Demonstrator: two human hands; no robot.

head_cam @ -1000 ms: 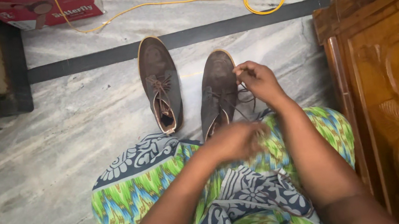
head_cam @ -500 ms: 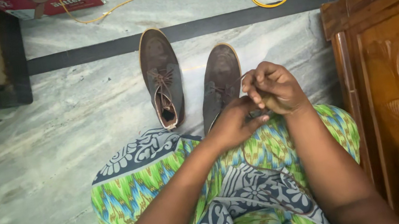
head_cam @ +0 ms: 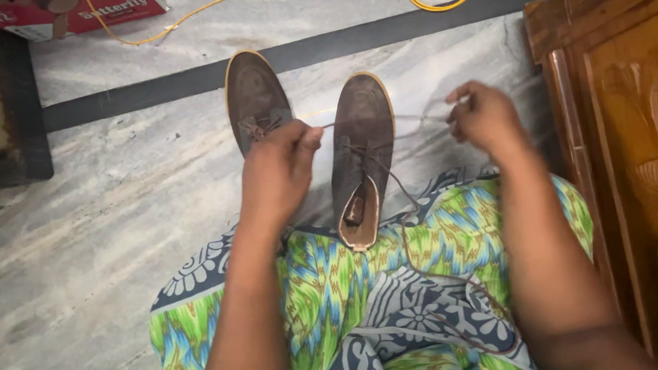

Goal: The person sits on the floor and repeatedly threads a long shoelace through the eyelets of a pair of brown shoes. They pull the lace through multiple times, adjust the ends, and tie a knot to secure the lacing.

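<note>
Head view: left hand [head_cam: 278, 171] and right hand [head_cam: 484, 118] pull 1 brown lace [head_cam: 416, 120] taut at 9 and 3 o'clock, fingers pinched shut on its ends. That tension cinches the right shoe [head_cam: 359, 140], parked toe-out at 12 beside its mate [head_cam: 253, 96].

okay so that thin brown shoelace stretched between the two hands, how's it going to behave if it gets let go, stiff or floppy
Probably floppy: the thin brown shoelace looks straight only where the left hand and right hand pull it taut. Its loose length curves limply across the patterned green cloth. It likely weighs almost nothing, so the brown suede shoe should hardly shift.
</note>
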